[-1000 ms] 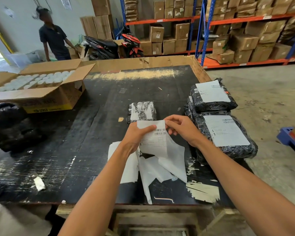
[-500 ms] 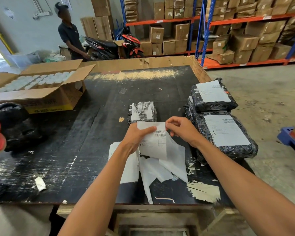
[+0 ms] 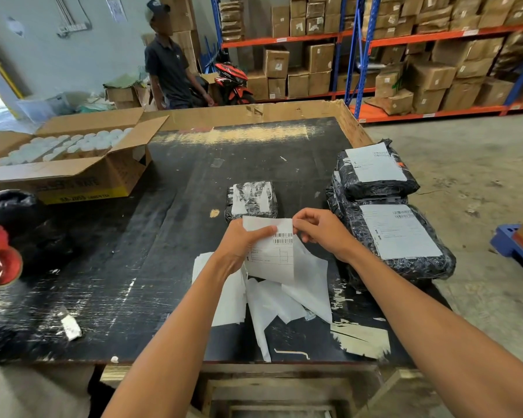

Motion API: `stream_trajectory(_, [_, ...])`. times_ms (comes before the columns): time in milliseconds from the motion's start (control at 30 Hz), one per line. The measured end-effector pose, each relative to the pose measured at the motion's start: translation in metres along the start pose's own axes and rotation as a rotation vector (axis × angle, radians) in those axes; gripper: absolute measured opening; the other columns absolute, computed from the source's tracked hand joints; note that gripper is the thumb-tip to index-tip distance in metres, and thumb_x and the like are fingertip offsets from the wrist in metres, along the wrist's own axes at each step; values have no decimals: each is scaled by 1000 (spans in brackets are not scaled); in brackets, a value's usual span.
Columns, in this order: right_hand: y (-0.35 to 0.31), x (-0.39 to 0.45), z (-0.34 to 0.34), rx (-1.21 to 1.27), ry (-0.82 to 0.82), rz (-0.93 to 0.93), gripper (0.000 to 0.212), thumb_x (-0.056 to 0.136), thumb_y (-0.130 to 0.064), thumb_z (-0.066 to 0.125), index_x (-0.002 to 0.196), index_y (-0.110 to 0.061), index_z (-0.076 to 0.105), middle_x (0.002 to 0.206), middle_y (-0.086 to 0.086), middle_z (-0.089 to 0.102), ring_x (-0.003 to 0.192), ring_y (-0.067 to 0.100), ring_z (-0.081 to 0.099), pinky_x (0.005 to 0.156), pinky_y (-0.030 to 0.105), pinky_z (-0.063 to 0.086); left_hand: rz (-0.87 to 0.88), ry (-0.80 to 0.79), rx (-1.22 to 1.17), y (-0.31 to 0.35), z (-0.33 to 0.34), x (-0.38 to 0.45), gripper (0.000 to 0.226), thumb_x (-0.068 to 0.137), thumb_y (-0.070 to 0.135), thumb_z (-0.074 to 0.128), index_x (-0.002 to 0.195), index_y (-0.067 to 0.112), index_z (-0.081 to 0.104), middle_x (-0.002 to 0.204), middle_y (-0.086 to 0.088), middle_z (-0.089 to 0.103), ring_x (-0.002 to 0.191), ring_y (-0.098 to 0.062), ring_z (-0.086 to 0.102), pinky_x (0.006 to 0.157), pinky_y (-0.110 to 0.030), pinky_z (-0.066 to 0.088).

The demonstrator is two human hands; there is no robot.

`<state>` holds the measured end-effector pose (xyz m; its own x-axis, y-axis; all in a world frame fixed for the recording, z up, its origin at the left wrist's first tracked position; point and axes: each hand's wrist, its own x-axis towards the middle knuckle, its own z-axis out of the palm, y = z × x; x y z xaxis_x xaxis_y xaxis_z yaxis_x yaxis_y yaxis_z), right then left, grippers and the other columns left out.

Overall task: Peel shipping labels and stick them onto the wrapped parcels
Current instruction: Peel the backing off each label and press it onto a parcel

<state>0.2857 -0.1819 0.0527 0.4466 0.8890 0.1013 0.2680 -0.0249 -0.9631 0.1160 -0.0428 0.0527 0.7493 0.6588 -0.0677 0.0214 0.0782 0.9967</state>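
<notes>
Peeling a label near the desk's front edge.
Left hand (image 3: 239, 245) and right hand (image 3: 320, 233) pinch the label (image 3: 272, 254): thin, floppy, sticky; best held by corners.

My view shows two bare forearms coming up from the bottom edge. No sleeve shows on either arm up to the frame edge. Left hand (image 3: 242, 245): no ring, no glove, no watch or band at the wrist. Right hand (image 3: 323, 233): likewise ungloved, wrist plain, fingers bare. Nails look short. I see no marks or tape on either arm.
</notes>
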Motion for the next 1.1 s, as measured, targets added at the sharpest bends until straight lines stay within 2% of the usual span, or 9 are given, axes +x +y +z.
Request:
stream_trajectory(200, [-4,-2,1,43,-61,14,17,95,-22,61,80,-19,69,64,-11,65,57,5,52,55,16,41,-5,-19,-18,3,1,-3,19,75,13,86,93,10,80,99,-14,78,86,-26,76,74,-34,60])
stream_trajectory(433, [-12,2,4,450,-200,101,15,103,-3,49,95,0,61,64,-4,62,54,2,50,49,12,38,-84,-128,-166,6,4,-6,32,81,7,80,111,1,74,113,-23,73,96,-32,71,88,-43,58])
stream_trajectory(500, [-14,3,6,491,-194,105,12,102,-2,47,100,-1,59,63,-5,62,52,1,49,47,11,39,-66,-102,-165,9,9,-6,31,81,6,80,112,5,74,109,-19,75,94,-30,71,79,-37,61])
stream_trajectory(567, [-16,4,7,485,-167,100,15,102,-2,48,93,-3,61,63,-5,61,52,1,48,48,11,37,0,-8,-26,13,14,-4,38,79,12,83,115,17,71,104,-9,75,90,-24,69,67,-26,59])
stream_trajectory(667, [-16,6,8,412,-119,64,27,100,-3,50,79,-10,64,64,-4,59,54,3,46,49,13,35,125,168,312,13,22,3,62,74,25,90,125,27,54,109,-4,61,94,-18,63,82,-27,56])
stream_trajectory(733, [-16,8,9,370,-88,39,25,100,-6,52,79,-12,65,66,-4,60,56,4,45,51,14,35,237,296,399,15,27,5,46,76,26,86,112,25,57,98,-2,60,83,-13,59,76,-27,53])
stream_trajectory(800, [-17,11,9,328,-53,8,25,99,-9,53,80,-15,67,68,-5,62,58,4,47,52,14,37,266,231,276,22,31,7,19,84,26,78,94,17,64,84,-8,67,75,-17,64,74,-35,56])
stream_trajectory(900, [-19,13,9,284,-17,-39,26,102,-12,54,83,-19,71,68,-7,63,58,2,48,53,13,39,232,83,172,30,37,8,24,86,31,77,90,8,69,87,-19,72,79,-30,72,81,-44,62])
stream_trajectory(1100, [-20,14,7,234,-20,-50,28,103,-12,53,89,-24,74,70,-7,63,61,1,50,56,11,42,199,69,112,33,38,11,16,85,21,78,86,7,73,85,-18,76,83,-34,76,84,-45,63])
